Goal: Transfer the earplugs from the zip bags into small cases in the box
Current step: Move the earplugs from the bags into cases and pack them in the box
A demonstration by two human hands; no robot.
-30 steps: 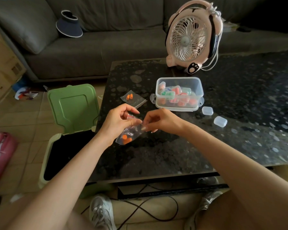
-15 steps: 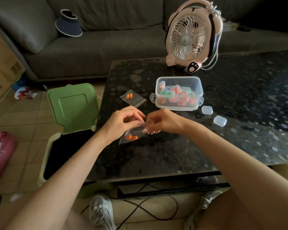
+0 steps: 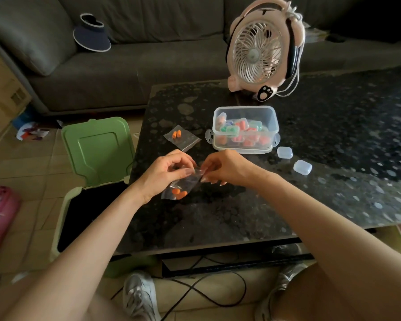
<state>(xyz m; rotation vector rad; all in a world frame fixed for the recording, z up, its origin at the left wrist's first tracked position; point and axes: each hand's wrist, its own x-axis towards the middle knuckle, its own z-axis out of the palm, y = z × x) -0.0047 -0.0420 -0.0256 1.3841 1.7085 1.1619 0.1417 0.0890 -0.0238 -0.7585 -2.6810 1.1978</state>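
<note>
A clear zip bag [image 3: 180, 187] with two orange earplugs [image 3: 179, 193] hangs just above the dark table [image 3: 218, 216]. My left hand [image 3: 164, 173] and my right hand [image 3: 222, 167] both pinch its top edge, close together. A second zip bag [image 3: 182, 137] with two orange earplugs lies flat on the table behind my hands. The clear plastic box [image 3: 245, 128] behind my right hand holds several small cases with coloured earplugs. Two small clear cases [image 3: 284, 152] [image 3: 302, 167] sit closed to the right of the box.
A pink desk fan [image 3: 263, 49] stands at the table's back edge. A green bin [image 3: 95, 172] with its lid up stands on the floor left of the table. A grey sofa [image 3: 148, 61] with a dark visor [image 3: 92, 33] runs behind. Cables lie under the table.
The bag swung so that the earplugs sit lower at its bottom corner. My two hands drew closer together at the bag's top edge and stayed above the same spot.
</note>
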